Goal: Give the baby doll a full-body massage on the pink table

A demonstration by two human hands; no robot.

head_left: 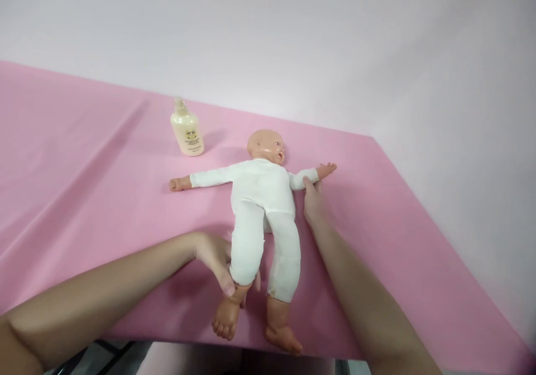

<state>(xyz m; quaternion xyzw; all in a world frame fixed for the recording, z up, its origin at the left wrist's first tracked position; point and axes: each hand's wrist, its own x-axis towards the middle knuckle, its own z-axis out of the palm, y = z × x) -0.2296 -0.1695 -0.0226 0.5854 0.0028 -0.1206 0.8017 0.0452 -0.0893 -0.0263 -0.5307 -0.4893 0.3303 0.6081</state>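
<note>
A baby doll with a white cloth body lies on its back, its head turned to the right and its arms spread. My left hand is wrapped round the doll's lower leg on the left, thumb in front near the ankle and fingers behind it. That leg is raised a little off the table. With my right hand I grip the doll's forearm on the right, just below its small hand; part of my fingers is hidden behind the sleeve. The doll's other leg hangs close to the table's front edge.
A pump bottle of pale yellow liquid stands behind the doll to the left. Pink cloth with a long crease on the left covers the table. A white wall rises behind and to the right.
</note>
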